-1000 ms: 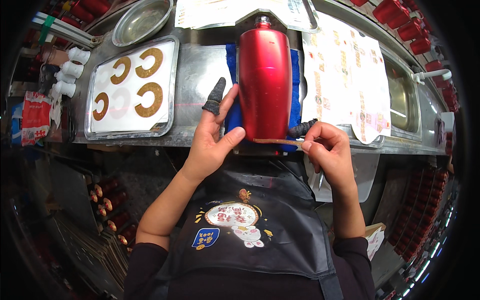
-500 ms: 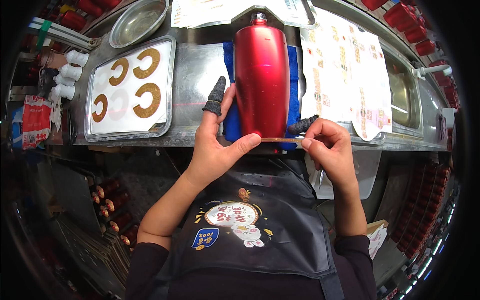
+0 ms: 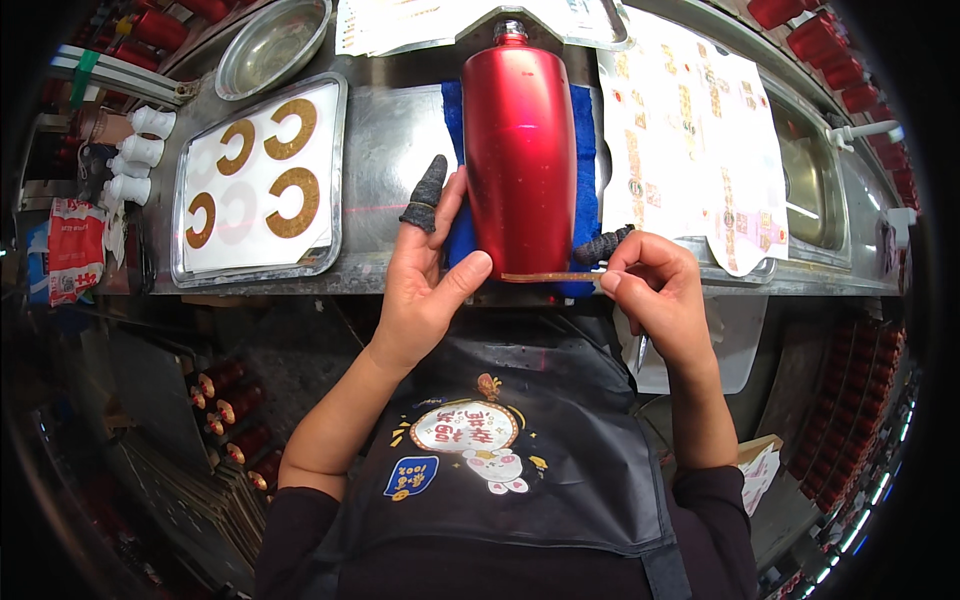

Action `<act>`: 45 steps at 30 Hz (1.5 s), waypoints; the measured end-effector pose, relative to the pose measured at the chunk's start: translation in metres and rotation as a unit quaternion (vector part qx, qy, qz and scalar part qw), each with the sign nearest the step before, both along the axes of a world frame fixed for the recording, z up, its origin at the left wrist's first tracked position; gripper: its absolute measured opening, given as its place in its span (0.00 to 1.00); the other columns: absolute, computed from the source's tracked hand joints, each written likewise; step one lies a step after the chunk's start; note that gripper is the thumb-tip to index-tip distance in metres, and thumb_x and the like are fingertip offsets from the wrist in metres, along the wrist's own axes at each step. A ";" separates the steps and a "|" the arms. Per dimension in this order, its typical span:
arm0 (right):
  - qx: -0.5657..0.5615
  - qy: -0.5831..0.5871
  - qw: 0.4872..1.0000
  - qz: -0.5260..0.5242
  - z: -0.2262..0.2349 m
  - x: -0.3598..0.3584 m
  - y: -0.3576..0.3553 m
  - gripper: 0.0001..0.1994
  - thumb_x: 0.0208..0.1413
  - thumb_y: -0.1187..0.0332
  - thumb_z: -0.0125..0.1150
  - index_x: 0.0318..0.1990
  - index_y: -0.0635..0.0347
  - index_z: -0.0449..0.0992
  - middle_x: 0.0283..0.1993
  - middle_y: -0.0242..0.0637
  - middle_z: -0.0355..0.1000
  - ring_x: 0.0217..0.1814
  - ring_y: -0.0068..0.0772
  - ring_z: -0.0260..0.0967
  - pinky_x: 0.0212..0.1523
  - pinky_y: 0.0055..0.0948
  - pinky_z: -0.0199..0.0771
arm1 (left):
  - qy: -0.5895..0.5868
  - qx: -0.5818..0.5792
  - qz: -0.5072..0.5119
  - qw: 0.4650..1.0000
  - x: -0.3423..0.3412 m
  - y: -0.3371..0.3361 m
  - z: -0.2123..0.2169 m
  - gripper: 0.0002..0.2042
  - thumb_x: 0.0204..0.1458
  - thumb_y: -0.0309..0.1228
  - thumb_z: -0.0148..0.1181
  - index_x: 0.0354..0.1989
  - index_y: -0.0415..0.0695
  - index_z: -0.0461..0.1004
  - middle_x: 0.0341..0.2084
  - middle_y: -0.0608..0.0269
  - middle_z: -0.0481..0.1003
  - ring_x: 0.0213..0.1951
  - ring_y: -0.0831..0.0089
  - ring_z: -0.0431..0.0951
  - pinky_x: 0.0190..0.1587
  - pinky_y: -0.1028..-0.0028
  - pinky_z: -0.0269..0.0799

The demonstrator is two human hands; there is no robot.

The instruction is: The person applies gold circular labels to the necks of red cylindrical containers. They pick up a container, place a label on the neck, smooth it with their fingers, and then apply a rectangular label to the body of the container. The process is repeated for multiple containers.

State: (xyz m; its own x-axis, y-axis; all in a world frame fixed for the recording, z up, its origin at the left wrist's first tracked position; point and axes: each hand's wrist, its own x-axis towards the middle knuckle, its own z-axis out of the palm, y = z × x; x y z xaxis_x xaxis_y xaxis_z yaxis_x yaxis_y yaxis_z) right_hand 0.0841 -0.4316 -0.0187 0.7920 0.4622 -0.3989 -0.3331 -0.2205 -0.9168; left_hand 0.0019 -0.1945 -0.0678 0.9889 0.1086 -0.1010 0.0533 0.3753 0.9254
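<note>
A glossy red bottle [image 3: 520,150] lies on a blue cloth [image 3: 583,150] on the steel counter, neck pointing away from me. My left hand [image 3: 430,270] rests against the bottle's lower left side, its thumb pressing one end of a thin gold strip [image 3: 550,276] across the bottle's base. A dark knitted cot covers its index fingertip. My right hand [image 3: 655,285] pinches the strip's other end at the bottle's lower right, also with a dark finger cot.
A steel tray [image 3: 335,170] at left holds several gold C-shaped labels on white backing. A round steel bowl [image 3: 270,45] stands behind it. Sheets of printed labels [image 3: 690,130] lie at right beside a sink [image 3: 805,180]. Small white caps [image 3: 135,155] sit far left.
The gold strip has stayed stretched across the bottle's base. Both hands have barely moved.
</note>
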 end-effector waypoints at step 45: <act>-0.013 0.005 1.000 -0.001 -0.010 0.003 -0.009 0.06 0.55 0.76 0.65 0.29 0.61 0.74 0.28 0.21 0.67 0.28 0.07 0.58 0.27 0.14 0.55 | -0.246 0.668 -0.021 0.702 -0.007 -0.001 0.033 0.13 0.40 0.35 0.74 0.37 0.53 0.84 0.70 0.40 0.61 0.66 0.37 0.66 0.67 0.32 0.45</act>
